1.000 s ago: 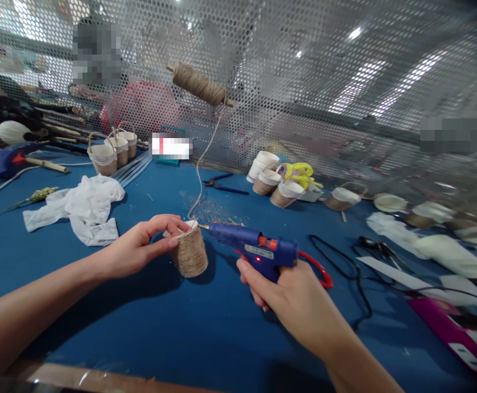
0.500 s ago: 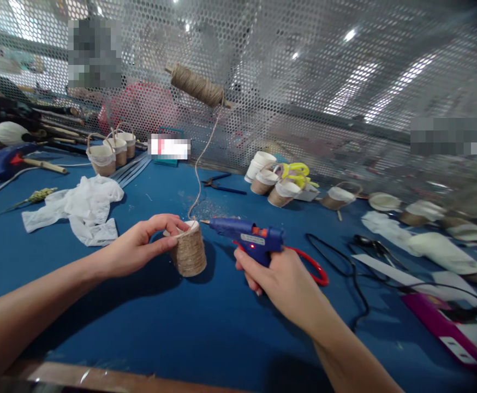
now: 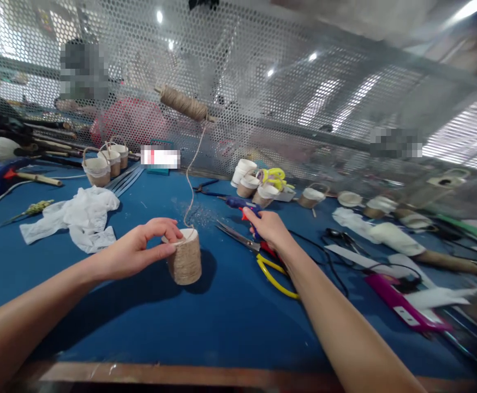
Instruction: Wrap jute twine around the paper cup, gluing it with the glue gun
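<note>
My left hand (image 3: 154, 248) pinches the rim of a small cup wrapped in twine (image 3: 187, 262), white inside, near the middle of the blue table. From its rim a strand of twine (image 3: 189, 177) runs up to a twine spool (image 3: 184, 103) on a rod at the mesh screen. My right hand (image 3: 269, 226) is closed on a blue hot glue gun (image 3: 238, 203), farther back and to the right, its nozzle pointing left. Below that hand lie scissors (image 3: 238, 237) with one yellow and one red handle, partly hidden by my forearm.
Several wrapped cups (image 3: 248, 185) stand at the back beside yellow-handled scissors (image 3: 275, 177), with pliers (image 3: 208, 188) to their left. White cloth (image 3: 75, 218) and a second glue gun (image 3: 3, 174) lie on the left. A purple power strip (image 3: 398, 300) and black cables lie right.
My right hand has carried the glue gun away from the cup's rim, back and right, uncovering the scissors. My left hand still holds the cup. The view has shifted slightly.
</note>
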`<action>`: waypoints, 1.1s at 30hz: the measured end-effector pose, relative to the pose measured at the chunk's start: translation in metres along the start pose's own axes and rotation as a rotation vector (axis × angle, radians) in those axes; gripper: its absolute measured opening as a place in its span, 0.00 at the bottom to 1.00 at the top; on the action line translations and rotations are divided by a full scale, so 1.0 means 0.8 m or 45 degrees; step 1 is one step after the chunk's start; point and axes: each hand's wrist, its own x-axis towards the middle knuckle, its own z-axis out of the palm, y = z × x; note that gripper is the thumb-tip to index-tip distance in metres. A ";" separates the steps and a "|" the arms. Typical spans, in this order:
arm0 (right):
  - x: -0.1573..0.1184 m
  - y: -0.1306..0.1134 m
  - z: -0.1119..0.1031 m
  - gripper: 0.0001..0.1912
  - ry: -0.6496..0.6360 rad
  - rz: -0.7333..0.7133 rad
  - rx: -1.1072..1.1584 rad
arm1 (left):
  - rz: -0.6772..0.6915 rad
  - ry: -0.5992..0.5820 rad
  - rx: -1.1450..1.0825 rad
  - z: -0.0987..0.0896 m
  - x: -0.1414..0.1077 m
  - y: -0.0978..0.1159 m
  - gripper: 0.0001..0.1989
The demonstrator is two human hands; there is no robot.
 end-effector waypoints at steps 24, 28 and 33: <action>-0.105 -0.086 0.006 0.18 -0.556 -1.080 0.057 | -0.120 -0.319 -0.501 -0.007 -0.001 0.006 0.07; -0.125 -0.079 -0.003 0.11 -0.453 -1.099 0.000 | -0.167 -0.287 -0.537 -0.008 0.000 0.007 0.08; -0.136 -0.069 -0.002 0.07 -0.448 -1.068 0.004 | -0.170 -0.268 -0.567 -0.008 -0.001 0.005 0.07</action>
